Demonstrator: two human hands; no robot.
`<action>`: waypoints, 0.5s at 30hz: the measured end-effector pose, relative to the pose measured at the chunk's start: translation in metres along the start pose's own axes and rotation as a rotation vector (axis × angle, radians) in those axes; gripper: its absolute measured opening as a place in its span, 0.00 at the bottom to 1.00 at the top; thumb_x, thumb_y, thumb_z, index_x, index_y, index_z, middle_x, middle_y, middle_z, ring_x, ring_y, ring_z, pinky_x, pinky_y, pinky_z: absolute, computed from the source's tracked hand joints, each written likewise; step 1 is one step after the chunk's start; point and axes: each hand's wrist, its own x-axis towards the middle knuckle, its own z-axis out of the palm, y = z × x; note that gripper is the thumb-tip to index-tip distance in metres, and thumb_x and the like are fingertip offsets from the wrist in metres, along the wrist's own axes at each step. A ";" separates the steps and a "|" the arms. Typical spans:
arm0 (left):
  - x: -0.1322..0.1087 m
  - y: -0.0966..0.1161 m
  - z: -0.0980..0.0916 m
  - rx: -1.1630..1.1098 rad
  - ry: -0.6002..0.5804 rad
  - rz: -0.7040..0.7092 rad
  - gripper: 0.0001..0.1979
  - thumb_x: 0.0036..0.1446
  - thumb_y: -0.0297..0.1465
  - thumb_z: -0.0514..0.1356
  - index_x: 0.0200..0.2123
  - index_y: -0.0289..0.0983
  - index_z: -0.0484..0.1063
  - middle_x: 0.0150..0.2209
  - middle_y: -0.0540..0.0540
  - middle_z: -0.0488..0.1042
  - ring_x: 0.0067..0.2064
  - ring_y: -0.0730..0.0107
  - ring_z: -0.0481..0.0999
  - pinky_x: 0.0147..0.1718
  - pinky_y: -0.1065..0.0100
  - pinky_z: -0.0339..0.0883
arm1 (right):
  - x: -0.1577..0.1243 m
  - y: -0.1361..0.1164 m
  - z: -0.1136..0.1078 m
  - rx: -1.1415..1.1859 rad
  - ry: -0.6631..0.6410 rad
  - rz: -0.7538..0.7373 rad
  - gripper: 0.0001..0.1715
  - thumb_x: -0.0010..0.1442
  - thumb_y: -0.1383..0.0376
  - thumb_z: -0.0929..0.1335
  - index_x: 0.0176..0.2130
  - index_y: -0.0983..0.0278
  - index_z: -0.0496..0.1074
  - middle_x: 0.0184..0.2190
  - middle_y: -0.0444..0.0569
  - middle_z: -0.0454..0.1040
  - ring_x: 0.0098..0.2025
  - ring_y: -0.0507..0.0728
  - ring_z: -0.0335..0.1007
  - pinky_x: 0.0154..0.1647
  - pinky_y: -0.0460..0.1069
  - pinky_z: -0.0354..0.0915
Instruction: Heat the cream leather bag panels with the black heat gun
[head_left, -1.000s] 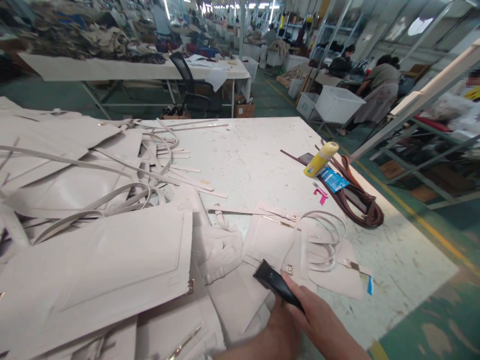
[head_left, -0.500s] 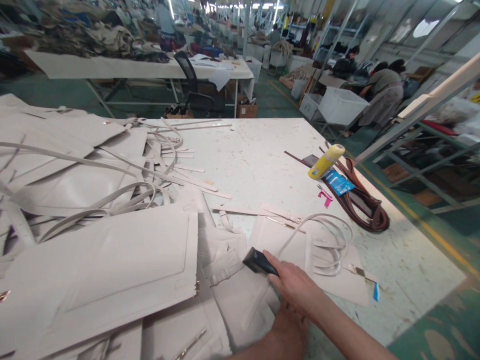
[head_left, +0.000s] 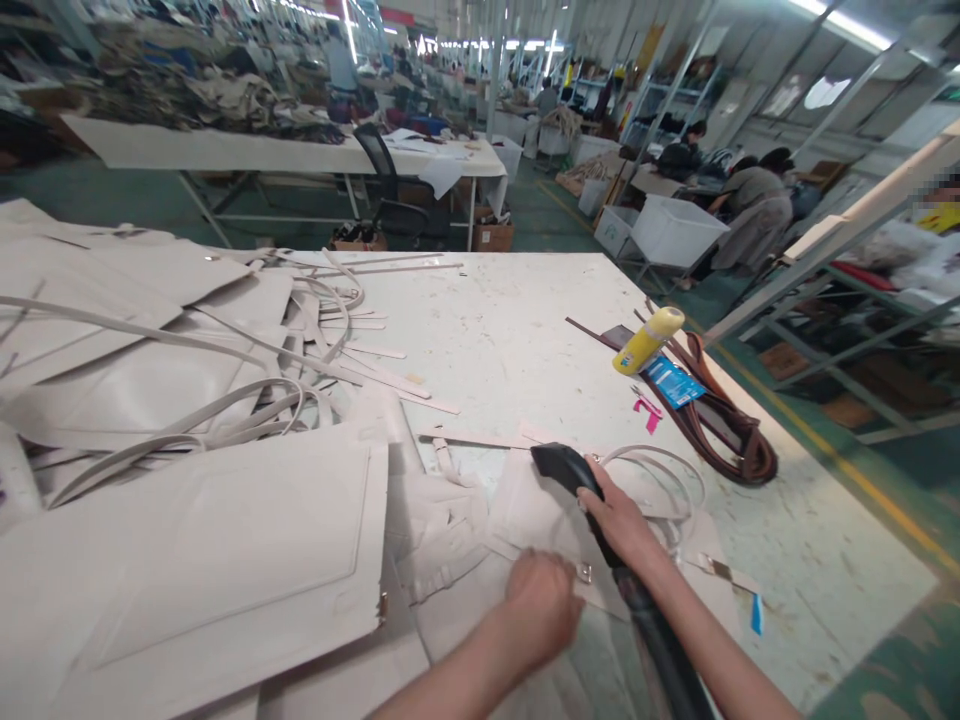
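Note:
My right hand [head_left: 621, 520] is closed round a black hand tool [head_left: 564, 466] whose head points forward over a cream leather bag panel [head_left: 529, 515] with gold buckles. A black hose or cord runs back from the tool along my right forearm. My left hand [head_left: 541, 608] is closed, knuckles up, pressing on the near edge of the same panel beside a small gold buckle [head_left: 583, 572]. A thin cream strap loop [head_left: 679, 480] lies just right of the tool.
A pile of large cream leather panels [head_left: 225, 560] and straps covers the table's left half. A yellow bottle [head_left: 648, 340], a blue packet [head_left: 673, 381] and brown straps [head_left: 724, 425] lie at the right edge. People work at benches behind.
My right hand carried the black tool forward and right onto the small panel. My left hand came up into view and settled on the panel's near edge.

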 end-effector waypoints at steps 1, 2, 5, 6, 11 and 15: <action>0.009 -0.009 -0.019 0.068 0.108 -0.064 0.16 0.51 0.33 0.50 0.43 0.37 0.69 0.44 0.39 0.70 0.49 0.55 0.66 0.52 0.50 0.56 | 0.008 0.004 -0.006 -0.037 0.000 0.024 0.35 0.57 0.59 0.57 0.62 0.62 0.46 0.55 0.52 0.64 0.53 0.60 0.63 0.51 0.53 0.58; 0.019 -0.018 -0.035 0.124 0.211 -0.164 0.18 0.51 0.31 0.51 0.46 0.37 0.65 0.49 0.39 0.65 0.52 0.56 0.62 0.52 0.52 0.55 | 0.016 0.006 -0.011 -0.072 -0.012 0.036 0.35 0.57 0.59 0.56 0.62 0.62 0.45 0.54 0.53 0.65 0.51 0.61 0.65 0.50 0.54 0.59; 0.046 -0.040 -0.056 0.224 0.297 -0.412 0.23 0.47 0.29 0.57 0.49 0.37 0.60 0.53 0.39 0.59 0.53 0.54 0.58 0.48 0.56 0.58 | 0.037 0.002 -0.010 -0.160 -0.043 0.004 0.34 0.57 0.61 0.57 0.62 0.63 0.47 0.50 0.55 0.69 0.49 0.61 0.66 0.47 0.53 0.60; 0.052 -0.045 -0.055 0.246 0.284 -0.440 0.23 0.46 0.27 0.58 0.48 0.37 0.60 0.51 0.39 0.59 0.52 0.54 0.59 0.45 0.58 0.60 | 0.043 -0.002 -0.007 -0.182 -0.037 -0.010 0.34 0.57 0.62 0.58 0.61 0.63 0.47 0.50 0.55 0.69 0.49 0.62 0.66 0.47 0.53 0.59; 0.066 -0.056 -0.040 0.096 0.284 -0.477 0.35 0.42 0.19 0.57 0.55 0.38 0.50 0.51 0.39 0.58 0.44 0.60 0.67 0.40 0.64 0.62 | 0.069 -0.021 0.011 -0.183 -0.005 -0.015 0.34 0.56 0.62 0.59 0.61 0.61 0.49 0.49 0.54 0.70 0.51 0.62 0.65 0.50 0.55 0.58; 0.074 -0.060 -0.046 -0.376 0.369 -0.531 0.38 0.44 0.26 0.59 0.58 0.33 0.45 0.51 0.36 0.62 0.48 0.58 0.67 0.46 0.62 0.60 | 0.069 -0.015 0.006 -0.129 0.012 -0.041 0.33 0.56 0.60 0.57 0.60 0.63 0.51 0.55 0.52 0.65 0.55 0.59 0.61 0.53 0.54 0.58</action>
